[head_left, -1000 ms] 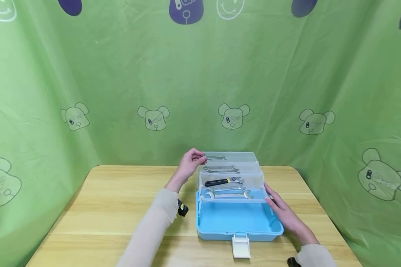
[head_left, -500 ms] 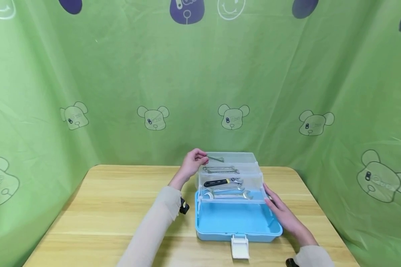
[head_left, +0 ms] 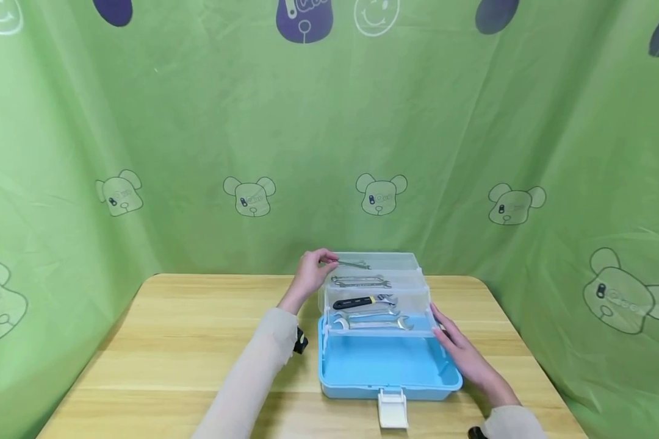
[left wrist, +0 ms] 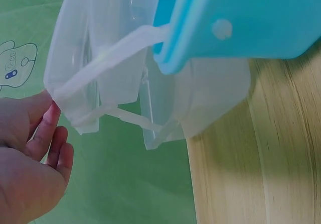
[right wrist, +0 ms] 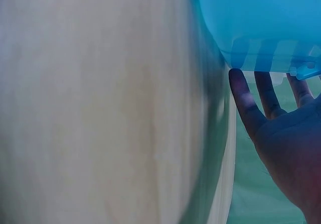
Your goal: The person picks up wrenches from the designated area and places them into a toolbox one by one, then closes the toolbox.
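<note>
A light-blue toolbox [head_left: 337,388] stands open on the table, its clear stepped trays fanned out toward the back. At the top tray's left end my left hand [head_left: 310,273] pinches a small open-end wrench [head_left: 357,265] at its near tip. The left wrist view has these fingertips right at the clear tray's corner [left wrist: 56,86]. Against the right side of the lower tray and box rests my right hand [head_left: 464,352], fingers stretched out; they appear spread and straight under the blue wall in the right wrist view. Inside the lower tray lies a black-handled adjustable wrench [head_left: 362,302].
Two small wrenches [head_left: 360,281] lie in the middle tray. Larger open-end wrenches [head_left: 373,324] share the lowest tray with the adjustable one. A white latch [head_left: 393,410] hangs at the box's front. Green printed cloth [head_left: 313,122] surrounds the wooden table [head_left: 198,341].
The small wrench at my left fingertips has shifted its angle within the top tray. My left hand has moved only slightly, and the right hand stays against the box.
</note>
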`<state>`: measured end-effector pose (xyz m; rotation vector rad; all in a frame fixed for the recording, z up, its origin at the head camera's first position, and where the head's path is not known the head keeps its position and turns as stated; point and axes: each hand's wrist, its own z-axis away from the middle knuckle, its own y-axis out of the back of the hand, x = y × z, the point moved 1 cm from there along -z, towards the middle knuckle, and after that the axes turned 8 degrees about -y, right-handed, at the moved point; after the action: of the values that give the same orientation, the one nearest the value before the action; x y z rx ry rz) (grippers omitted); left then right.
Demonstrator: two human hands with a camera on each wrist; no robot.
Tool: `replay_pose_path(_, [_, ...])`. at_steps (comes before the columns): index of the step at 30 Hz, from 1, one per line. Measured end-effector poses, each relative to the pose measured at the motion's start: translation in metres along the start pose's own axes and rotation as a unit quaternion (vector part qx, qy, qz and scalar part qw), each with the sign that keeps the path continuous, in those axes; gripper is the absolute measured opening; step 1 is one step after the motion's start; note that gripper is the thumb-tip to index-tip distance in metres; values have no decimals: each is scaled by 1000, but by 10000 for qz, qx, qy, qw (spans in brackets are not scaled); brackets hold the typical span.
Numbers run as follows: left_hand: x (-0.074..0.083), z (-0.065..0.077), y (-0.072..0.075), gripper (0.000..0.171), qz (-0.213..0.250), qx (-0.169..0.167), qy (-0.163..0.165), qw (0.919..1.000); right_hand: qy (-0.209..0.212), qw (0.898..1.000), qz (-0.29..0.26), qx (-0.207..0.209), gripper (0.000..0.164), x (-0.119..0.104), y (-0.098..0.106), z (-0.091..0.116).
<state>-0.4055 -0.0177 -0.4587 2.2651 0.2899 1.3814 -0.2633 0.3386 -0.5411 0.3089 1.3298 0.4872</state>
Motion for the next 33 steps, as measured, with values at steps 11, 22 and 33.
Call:
replay_pose_path(11, [-6,-3,-3,18,-293,-196,31,9994,103,9999,-24,-6,63,-1,0,1])
replay_pose_path(22, [-7,-4,-6,22,-1012,-364,-154,9941,167,9999,-5,18,63,-4,0,2])
replay_pose_path(33, [-12,7,8,32,-143,-314,-424,9985,140,9999,3,18,64,-1,0,0])
